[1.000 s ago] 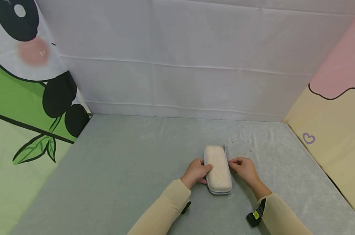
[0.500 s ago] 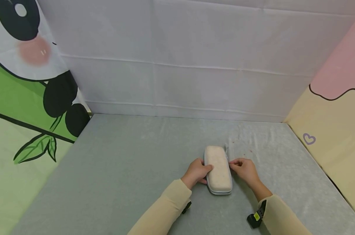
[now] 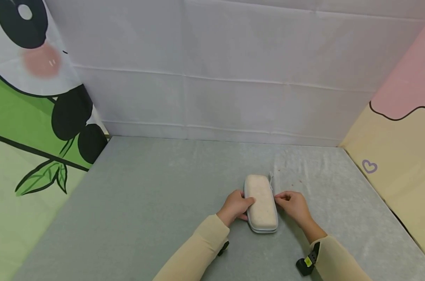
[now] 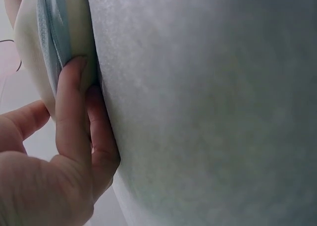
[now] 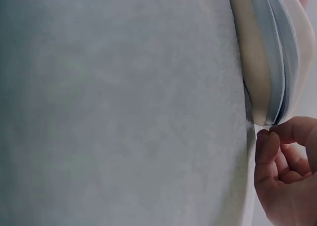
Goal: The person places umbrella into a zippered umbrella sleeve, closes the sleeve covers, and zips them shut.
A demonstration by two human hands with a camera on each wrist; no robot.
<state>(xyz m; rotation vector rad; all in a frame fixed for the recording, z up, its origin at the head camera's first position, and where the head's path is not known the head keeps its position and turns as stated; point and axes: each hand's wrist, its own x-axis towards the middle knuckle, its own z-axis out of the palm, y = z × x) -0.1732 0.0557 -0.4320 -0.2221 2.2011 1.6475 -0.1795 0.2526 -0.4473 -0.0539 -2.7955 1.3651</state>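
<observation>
A cream zip case (image 3: pixel 262 205) with a pale blue zip band lies lengthwise on the grey cloth, right of the middle. My left hand (image 3: pixel 236 205) grips its left side, thumb on top and fingers at the lower edge. In the left wrist view, the fingertips (image 4: pixel 74 70) press the zip band (image 4: pixel 54 42) and the side beneath it. At the case's right side, my right hand (image 3: pixel 294 203) pinches the zip pull (image 5: pixel 268 127) between thumb and forefinger. A narrow dark gap shows in the band just beside these fingertips. The pull is mostly hidden by them.
A grey cloth (image 3: pixel 156 195) covers the table. Behind it stands a white sheet wall (image 3: pixel 216 97), with printed panels at left and right. A light strap end (image 3: pixel 270 177) sticks out at the case's far right corner. Small reddish specks dot the cloth nearby.
My right hand has slid slightly along the case's right side toward me, still pinching the zip pull. The left hand and the case have stayed almost in place.
</observation>
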